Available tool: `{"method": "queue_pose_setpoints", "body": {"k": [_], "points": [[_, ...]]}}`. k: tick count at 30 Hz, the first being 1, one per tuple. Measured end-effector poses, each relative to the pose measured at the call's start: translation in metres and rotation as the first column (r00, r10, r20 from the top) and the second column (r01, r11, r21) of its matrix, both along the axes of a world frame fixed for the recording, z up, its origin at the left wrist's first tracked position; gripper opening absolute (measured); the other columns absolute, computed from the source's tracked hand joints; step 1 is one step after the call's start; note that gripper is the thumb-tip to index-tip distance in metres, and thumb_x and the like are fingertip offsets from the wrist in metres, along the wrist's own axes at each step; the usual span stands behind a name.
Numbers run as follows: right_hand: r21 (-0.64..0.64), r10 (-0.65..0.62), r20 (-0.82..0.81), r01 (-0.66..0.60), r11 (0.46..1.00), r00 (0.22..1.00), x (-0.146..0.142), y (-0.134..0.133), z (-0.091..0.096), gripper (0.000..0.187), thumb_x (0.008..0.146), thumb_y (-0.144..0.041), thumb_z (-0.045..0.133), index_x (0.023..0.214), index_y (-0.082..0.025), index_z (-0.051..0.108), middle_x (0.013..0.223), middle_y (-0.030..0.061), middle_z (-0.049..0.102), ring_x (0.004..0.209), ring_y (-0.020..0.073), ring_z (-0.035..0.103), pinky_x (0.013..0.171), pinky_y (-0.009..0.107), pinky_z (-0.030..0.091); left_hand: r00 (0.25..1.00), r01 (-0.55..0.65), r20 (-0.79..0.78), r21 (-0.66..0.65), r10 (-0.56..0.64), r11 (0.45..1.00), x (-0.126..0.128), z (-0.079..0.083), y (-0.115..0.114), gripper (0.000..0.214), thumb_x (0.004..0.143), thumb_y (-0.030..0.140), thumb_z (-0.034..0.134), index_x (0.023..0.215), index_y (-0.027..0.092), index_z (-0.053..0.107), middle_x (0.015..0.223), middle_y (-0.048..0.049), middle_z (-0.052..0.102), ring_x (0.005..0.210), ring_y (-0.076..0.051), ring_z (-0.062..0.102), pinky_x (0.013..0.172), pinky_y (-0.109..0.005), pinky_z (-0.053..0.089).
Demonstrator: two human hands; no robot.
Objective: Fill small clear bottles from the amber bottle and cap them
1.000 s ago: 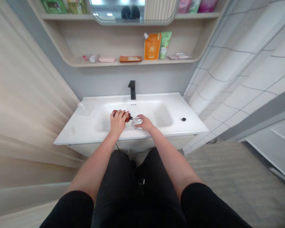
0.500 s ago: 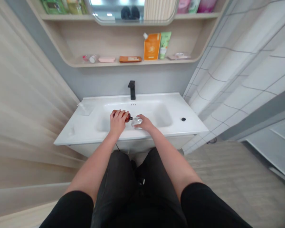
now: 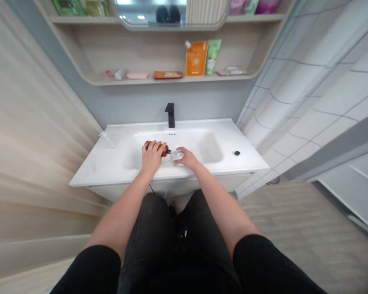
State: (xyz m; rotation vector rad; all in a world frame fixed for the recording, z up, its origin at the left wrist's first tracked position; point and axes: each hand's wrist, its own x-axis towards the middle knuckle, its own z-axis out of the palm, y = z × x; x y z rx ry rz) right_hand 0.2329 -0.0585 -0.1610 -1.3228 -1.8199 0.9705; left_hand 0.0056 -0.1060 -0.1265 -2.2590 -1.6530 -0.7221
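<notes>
My left hand is wrapped over a brown bottle lying tilted above the white sink basin, its black nozzle pointing right. My right hand grips a small clear container right at that nozzle. Both hands hover over the front part of the basin, close together.
A black faucet stands behind the basin. A small black cap lies on the right counter and a clear dispenser on the left. The shelf above holds an orange pouch, a green tube and flat items. Tiled wall at right.
</notes>
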Motion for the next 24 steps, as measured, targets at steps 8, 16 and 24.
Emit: {"method": "queue_pose_setpoints", "body": {"k": [8,16,24], "points": [[0.019,0.006,0.001,-0.006,1.000,1.000,0.0005,0.0007,-0.0005,0.071,0.058,-0.031,0.099,0.122,-0.027,0.068,0.116,0.0018,0.077,0.108,0.0258,0.072,0.102,0.041,0.057,1.000,-0.008,0.002,0.002,0.008,1.000,0.0004,-0.0011,0.0007,0.058,0.102,0.017,0.046,0.156,0.031,0.061,0.156,-0.0123,0.064,0.151,-0.036,0.049,0.126,-0.061,0.027],[0.020,0.004,0.021,-0.004,1.000,1.000,0.0007,0.0026,-0.0022,0.072,0.058,-0.032,0.099,0.123,-0.027,0.068,0.113,0.0011,0.077,0.107,0.0267,0.072,0.102,0.042,0.056,1.000,-0.004,0.000,0.004,0.004,1.000,0.0004,-0.0013,0.0013,0.061,0.100,0.016,0.048,0.158,0.033,0.059,0.155,-0.0119,0.065,0.152,-0.036,0.049,0.127,-0.062,0.025],[0.015,-0.001,0.008,0.001,1.000,1.000,-0.0004,0.0025,-0.0022,0.073,0.057,-0.032,0.099,0.123,-0.027,0.068,0.114,0.0012,0.077,0.106,0.0263,0.071,0.101,0.041,0.056,1.000,0.000,0.016,-0.007,0.000,1.000,0.0004,-0.0007,0.0004,0.059,0.102,0.018,0.046,0.157,0.031,0.060,0.157,-0.0127,0.064,0.152,-0.036,0.048,0.126,-0.063,0.026]]}}
